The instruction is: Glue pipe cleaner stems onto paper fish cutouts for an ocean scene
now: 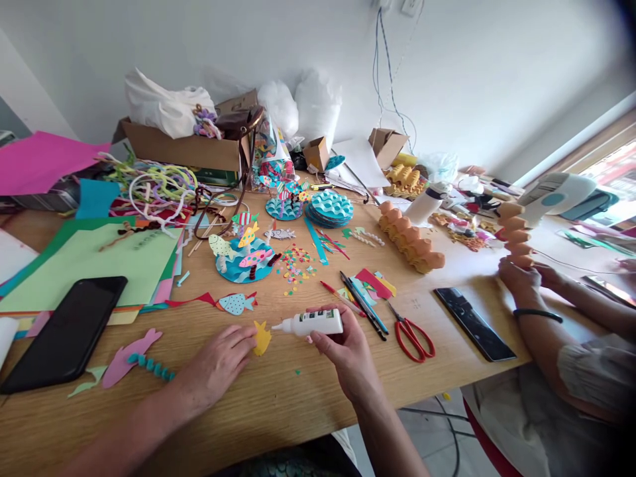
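My right hand [348,351] is wrapped round a white glue bottle [318,322], which lies nearly level with its nozzle pointing left. The nozzle tip is close to a small yellow paper fish [262,338]; whether they touch is hard to tell. My left hand [218,364] rests on the table with its fingertips together at the left edge of the yellow piece. Behind it lies a dotted light-blue paper fish [237,304] with a red strip. A pink paper fish [130,358] with a teal pipe-cleaner coil [152,366] lies to the left.
Red-handled scissors [415,339], pens [365,305] and a phone [474,323] lie on the right. A person's hands [521,278] hold an egg-carton strip [515,235]. A black phone [67,331] and paper sheets [89,265] are at left. Behind stands a blue fish decoration [247,262].
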Demonstrator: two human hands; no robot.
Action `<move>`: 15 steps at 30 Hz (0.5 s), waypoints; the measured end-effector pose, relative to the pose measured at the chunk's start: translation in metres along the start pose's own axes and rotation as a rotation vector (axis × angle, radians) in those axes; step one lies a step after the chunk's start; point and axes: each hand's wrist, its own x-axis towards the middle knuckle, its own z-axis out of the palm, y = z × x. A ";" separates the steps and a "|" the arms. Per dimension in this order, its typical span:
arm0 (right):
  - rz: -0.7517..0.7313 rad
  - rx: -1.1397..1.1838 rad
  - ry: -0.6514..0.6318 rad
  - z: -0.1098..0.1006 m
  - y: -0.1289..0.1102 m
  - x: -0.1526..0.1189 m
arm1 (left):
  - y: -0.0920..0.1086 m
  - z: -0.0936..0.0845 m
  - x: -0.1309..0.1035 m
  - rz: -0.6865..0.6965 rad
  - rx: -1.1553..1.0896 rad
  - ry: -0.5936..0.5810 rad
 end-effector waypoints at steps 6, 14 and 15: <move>-0.137 -0.191 -0.074 0.009 0.000 -0.002 | 0.010 -0.001 -0.003 -0.005 0.063 -0.002; -0.237 -0.559 -0.130 0.022 0.005 -0.003 | 0.012 0.012 -0.011 -0.035 0.112 0.042; -0.233 -0.584 -0.133 0.023 0.004 -0.002 | 0.012 0.012 -0.011 -0.029 0.116 0.042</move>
